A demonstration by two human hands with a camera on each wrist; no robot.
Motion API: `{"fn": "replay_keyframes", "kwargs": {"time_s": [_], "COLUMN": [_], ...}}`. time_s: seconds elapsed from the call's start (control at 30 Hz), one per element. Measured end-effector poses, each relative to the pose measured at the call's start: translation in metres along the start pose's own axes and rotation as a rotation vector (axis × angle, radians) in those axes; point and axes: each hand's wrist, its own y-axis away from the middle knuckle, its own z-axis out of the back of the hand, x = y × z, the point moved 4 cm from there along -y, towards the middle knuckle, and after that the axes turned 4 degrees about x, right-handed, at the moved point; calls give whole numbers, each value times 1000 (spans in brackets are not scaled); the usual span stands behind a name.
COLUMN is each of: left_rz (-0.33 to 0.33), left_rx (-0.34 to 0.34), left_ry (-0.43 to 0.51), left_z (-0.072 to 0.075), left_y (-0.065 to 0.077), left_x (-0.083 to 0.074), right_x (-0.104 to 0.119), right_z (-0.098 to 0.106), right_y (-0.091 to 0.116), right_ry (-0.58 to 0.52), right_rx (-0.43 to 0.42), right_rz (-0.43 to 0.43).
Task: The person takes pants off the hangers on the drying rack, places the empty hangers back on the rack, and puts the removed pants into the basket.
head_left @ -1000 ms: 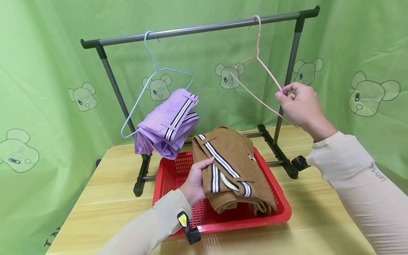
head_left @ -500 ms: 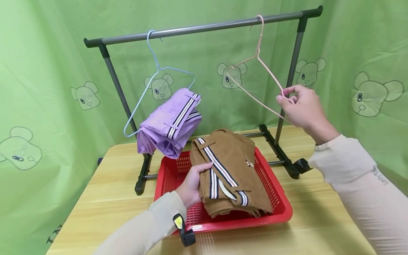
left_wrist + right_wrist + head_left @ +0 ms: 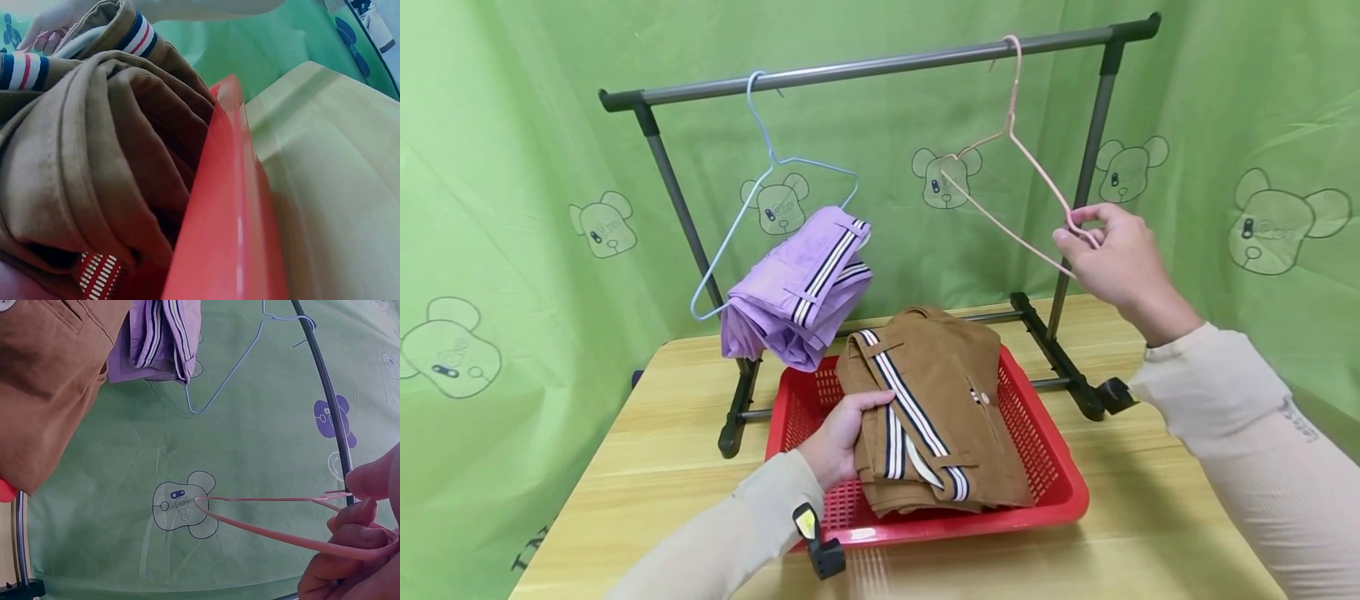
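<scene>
My left hand (image 3: 844,435) grips folded brown trousers (image 3: 951,375) by their left side, thumb on top by the striped waistband and the other fingers hidden beneath. The trousers are over and partly inside a red basket (image 3: 970,527); their layered folds show in the left wrist view. With thumb and fingers, my right hand (image 3: 1116,258) pinches the right end of a pink wire hanger (image 3: 1040,172), whose hook is over the rack bar (image 3: 887,67). The same hanger (image 3: 275,535) crosses the right wrist view. It bears no clothing, and its lower bar has a free left end.
Folded purple trousers (image 3: 812,283) hang on a blue hanger (image 3: 771,161) at the rack's left. The black rack feet (image 3: 1060,358) stand on the wooden table (image 3: 647,442) behind and beside the basket. A green curtain (image 3: 880,192) surrounds everything.
My left hand has moved left and slightly down with the brown trousers, which lie flatter over the basket. The right hand keeps its pinch on the pink hanger, shifting only slightly.
</scene>
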Motion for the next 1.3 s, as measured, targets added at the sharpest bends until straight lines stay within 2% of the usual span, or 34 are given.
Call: {"fn": "replay_keyframes", "kwargs": {"time_s": [0.27,0.53,0.7,0.9,1.3], "left_rz": [33,-9,-47,-57,-83], "left_rx": [-30,-54,-116,-190,-281], "left_ry": [-65,-156,-188,-233,-314], "left_z": [8,14,18,21,25], "left_y": [0,0,2,4,7], "left_x": [-2,-5,-6,-8,-11], "right_x": [-5,-9,-12,-17,-24], "right_z": [-2,-3,-4,-5,-6], "right_y": [5,10,11,14,18], "right_ry": [-49,-36,-36,-51,-130], "right_rx": [-27,-51,-67,-76,-113], "right_rz": [13,19,18,15,-3]}}
